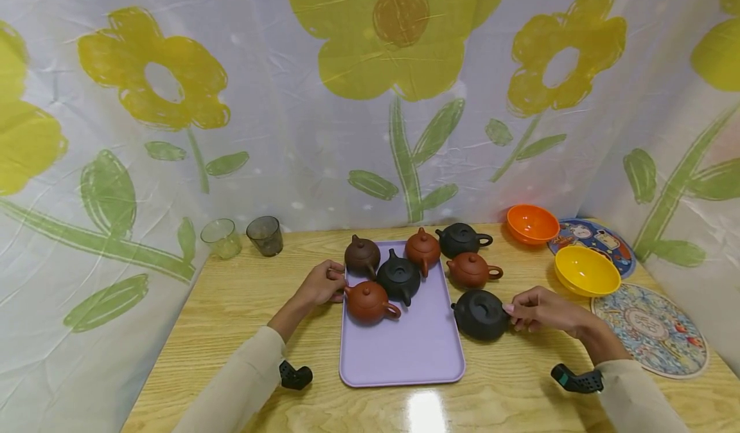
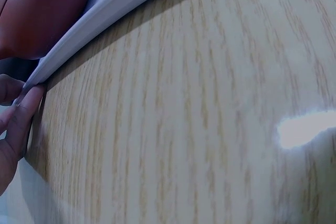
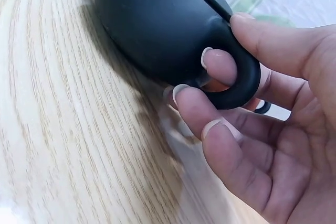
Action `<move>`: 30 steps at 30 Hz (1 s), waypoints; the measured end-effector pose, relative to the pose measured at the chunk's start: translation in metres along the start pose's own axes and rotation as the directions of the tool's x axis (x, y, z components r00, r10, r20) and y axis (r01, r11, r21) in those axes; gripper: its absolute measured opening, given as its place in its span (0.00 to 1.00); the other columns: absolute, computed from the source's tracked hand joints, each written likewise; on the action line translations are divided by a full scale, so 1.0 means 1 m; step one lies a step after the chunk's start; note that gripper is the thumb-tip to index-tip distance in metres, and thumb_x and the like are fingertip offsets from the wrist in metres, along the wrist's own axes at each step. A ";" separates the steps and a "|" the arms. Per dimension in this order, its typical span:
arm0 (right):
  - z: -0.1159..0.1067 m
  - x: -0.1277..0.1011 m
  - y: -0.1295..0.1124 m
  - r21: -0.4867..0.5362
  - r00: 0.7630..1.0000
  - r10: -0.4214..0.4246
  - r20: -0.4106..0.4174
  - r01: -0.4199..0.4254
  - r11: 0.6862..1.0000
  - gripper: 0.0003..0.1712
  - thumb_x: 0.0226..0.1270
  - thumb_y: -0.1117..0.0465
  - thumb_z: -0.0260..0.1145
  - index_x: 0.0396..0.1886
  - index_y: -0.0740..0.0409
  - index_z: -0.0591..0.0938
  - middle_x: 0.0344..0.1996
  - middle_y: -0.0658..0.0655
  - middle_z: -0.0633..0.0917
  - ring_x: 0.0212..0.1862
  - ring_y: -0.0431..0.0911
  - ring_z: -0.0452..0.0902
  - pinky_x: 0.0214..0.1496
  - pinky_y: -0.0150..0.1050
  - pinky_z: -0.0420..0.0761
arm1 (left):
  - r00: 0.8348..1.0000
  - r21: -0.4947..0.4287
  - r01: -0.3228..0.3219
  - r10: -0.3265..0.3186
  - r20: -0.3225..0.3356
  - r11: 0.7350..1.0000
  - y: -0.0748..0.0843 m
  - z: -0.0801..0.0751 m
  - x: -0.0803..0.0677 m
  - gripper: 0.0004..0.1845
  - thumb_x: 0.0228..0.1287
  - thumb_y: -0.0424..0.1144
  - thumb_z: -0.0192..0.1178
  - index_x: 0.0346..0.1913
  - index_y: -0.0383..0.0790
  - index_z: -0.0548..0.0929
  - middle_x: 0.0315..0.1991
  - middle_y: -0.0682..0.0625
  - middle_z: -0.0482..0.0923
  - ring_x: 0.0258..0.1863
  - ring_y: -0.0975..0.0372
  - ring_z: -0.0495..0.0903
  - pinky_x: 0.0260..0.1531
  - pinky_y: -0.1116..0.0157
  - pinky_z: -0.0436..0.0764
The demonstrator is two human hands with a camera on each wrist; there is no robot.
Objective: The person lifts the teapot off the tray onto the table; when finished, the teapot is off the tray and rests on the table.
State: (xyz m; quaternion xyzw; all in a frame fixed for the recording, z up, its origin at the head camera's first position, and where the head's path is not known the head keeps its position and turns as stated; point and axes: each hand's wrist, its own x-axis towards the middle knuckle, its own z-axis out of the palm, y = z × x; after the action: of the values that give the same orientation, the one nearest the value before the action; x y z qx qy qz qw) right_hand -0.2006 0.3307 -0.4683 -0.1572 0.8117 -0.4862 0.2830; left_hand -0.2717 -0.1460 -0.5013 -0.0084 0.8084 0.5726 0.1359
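My left hand (image 1: 321,284) pinches the left rim of the lilac tray (image 1: 405,354), thumb and fingers on either side of it in the left wrist view. Close by on the tray sits a red-brown teapot (image 1: 367,303). Beside it are a black teapot (image 1: 399,279), a dark brown teapot (image 1: 362,256) and another red-brown teapot (image 1: 422,247). Right of the tray, my right hand (image 1: 542,309) holds a wide black teapot (image 1: 481,315) by its handle (image 3: 251,85), one finger through the loop. Whether its base touches the table cannot be told.
Behind the held teapot stand a red-brown teapot (image 1: 471,270) and a black teapot (image 1: 460,239). An orange bowl (image 1: 532,225), a yellow bowl (image 1: 586,272) and two round patterned mats (image 1: 650,330) lie right. Two glasses (image 1: 264,236) stand back left. A flowered curtain (image 1: 266,131) hangs behind.
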 end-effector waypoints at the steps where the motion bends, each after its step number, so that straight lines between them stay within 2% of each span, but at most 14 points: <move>1: 0.000 0.000 0.001 -0.001 1.000 0.002 0.001 -0.002 1.000 0.23 0.79 0.55 0.56 0.37 0.74 0.82 0.33 0.60 0.85 0.35 0.47 0.82 0.35 0.37 0.83 | 1.000 0.000 0.001 -0.001 0.000 1.000 0.000 0.000 0.000 0.16 0.69 0.25 0.56 0.58 0.27 0.72 0.45 0.36 0.80 0.32 0.61 0.83 0.31 0.61 0.89; 9: -0.001 0.003 0.004 0.013 1.000 0.024 0.014 -0.024 1.000 0.23 0.79 0.54 0.56 0.37 0.73 0.81 0.32 0.57 0.84 0.35 0.45 0.82 0.34 0.35 0.83 | 1.000 0.021 0.002 -0.003 0.002 1.000 0.000 0.000 -0.001 0.17 0.70 0.26 0.56 0.59 0.27 0.73 0.46 0.36 0.80 0.33 0.61 0.84 0.32 0.61 0.89; 18: -0.002 0.003 0.002 0.031 0.999 0.039 0.025 -0.040 0.999 0.23 0.79 0.54 0.56 0.37 0.73 0.81 0.32 0.56 0.84 0.35 0.47 0.82 0.34 0.37 0.84 | 1.000 0.021 -0.005 0.005 0.002 1.000 0.001 0.000 0.000 0.17 0.70 0.26 0.56 0.59 0.27 0.72 0.46 0.35 0.80 0.33 0.60 0.83 0.32 0.61 0.89; 23: -0.001 0.002 0.001 0.019 0.997 0.073 -0.005 -0.073 0.997 0.23 0.78 0.53 0.58 0.38 0.71 0.82 0.33 0.56 0.83 0.35 0.48 0.83 0.35 0.37 0.84 | 1.000 0.014 -0.001 0.001 0.000 1.000 0.002 0.000 -0.001 0.17 0.69 0.25 0.56 0.59 0.27 0.72 0.46 0.35 0.80 0.33 0.60 0.83 0.31 0.61 0.89; 30: 0.001 0.002 0.002 -0.049 0.996 0.071 -0.059 -0.074 0.996 0.21 0.77 0.51 0.59 0.37 0.66 0.85 0.36 0.59 0.85 0.36 0.50 0.83 0.35 0.37 0.82 | 1.000 0.013 0.006 -0.006 -0.007 1.000 0.002 0.001 -0.001 0.17 0.68 0.25 0.56 0.58 0.28 0.73 0.46 0.36 0.80 0.32 0.61 0.83 0.31 0.61 0.89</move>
State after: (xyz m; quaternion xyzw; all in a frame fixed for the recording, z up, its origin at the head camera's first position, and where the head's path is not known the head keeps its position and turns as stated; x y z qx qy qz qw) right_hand -0.2012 0.3301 -0.4708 -0.1207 0.8368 -0.4589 0.2732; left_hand -0.2713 -0.1448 -0.4993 -0.0118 0.8125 0.5671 0.1348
